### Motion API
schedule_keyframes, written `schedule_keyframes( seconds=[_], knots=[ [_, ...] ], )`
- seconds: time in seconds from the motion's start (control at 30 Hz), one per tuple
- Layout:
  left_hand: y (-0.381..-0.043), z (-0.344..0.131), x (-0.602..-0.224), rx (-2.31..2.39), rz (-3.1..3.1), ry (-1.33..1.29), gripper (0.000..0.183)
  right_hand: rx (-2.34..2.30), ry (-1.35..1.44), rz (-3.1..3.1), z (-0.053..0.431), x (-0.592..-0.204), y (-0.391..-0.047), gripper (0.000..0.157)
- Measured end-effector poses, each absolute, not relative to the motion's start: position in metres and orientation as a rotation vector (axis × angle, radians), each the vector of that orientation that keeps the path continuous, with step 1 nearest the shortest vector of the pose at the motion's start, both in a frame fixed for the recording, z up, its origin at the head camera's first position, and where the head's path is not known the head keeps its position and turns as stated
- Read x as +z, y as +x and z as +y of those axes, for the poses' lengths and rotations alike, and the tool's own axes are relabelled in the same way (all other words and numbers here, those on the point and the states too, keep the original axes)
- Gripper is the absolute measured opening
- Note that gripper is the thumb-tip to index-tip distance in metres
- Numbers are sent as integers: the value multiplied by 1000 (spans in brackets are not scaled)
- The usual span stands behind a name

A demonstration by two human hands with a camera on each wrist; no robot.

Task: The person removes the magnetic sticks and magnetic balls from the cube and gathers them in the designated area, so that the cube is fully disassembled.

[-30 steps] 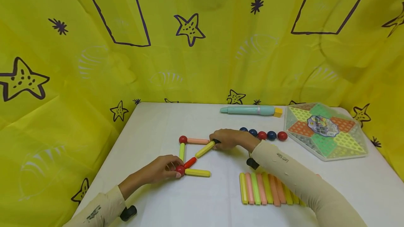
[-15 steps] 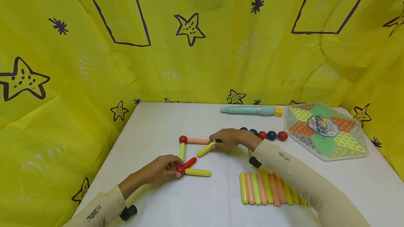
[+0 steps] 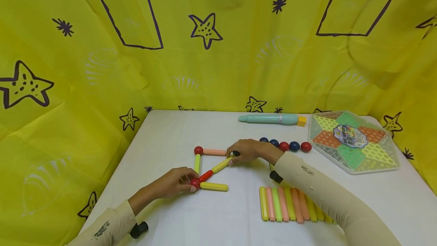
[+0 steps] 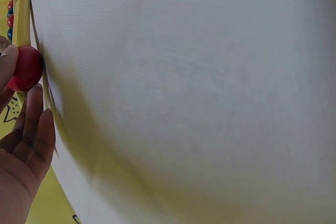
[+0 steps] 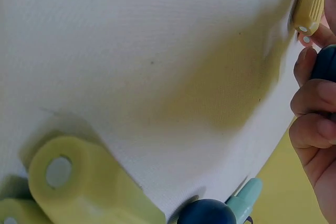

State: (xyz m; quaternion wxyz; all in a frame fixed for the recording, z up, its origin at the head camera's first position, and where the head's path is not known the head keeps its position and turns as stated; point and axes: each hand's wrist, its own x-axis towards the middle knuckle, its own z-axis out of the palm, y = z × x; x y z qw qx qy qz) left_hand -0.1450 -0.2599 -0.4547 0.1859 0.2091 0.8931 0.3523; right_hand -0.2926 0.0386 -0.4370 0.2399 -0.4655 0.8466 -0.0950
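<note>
My left hand holds a red ball between thumb and fingers on the white table. From that ball spread a lime stick, a short red stick and a yellow stick. My right hand has its fingers curled round a dark blue ball, partly cut off in the right wrist view. Its thumb side is at the near end of another yellow stick, whose other end meets the red stick. A second red ball joins the lime stick to a pink stick.
Loose blue and red balls sit in a row beyond my right forearm. Several coloured sticks lie side by side in front. A mint-green pen-like tool and a hexagonal game box stand near the back curtain.
The yellow stick at my right hand came slightly away from the red stick half a second ago, and now touches it again. My left hand has stayed on the red ball.
</note>
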Motion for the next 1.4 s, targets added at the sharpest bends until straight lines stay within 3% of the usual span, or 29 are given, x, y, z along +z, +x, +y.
schedule_keyframes(
  seconds=[0.2, 0.4, 0.6, 0.87, 1.0, 1.4],
  knots=[
    [-145, -260, -455, 993, 2517, 594, 31, -318, -1186, 2304, 41, -435, -293, 32],
    [-145, -260, -456, 995, 2517, 587, 32, -520, -1014, 2266, 51, -429, -296, 47],
    [-145, -261, -457, 997, 2516, 595, 32, -684, -1047, 2278, 69, -421, -302, 48],
    [-145, -261, -457, 1009, 2511, 607, 31, -994, -1066, 2529, 94, -421, -321, 40],
    [-145, -261, -457, 1004, 2513, 601, 31, -1066, -949, 2577, 104, -425, -328, 45],
    [-143, -260, -455, 999, 2530, 604, 31, -895, -961, 2541, 116, -439, -335, 30]
  ],
)
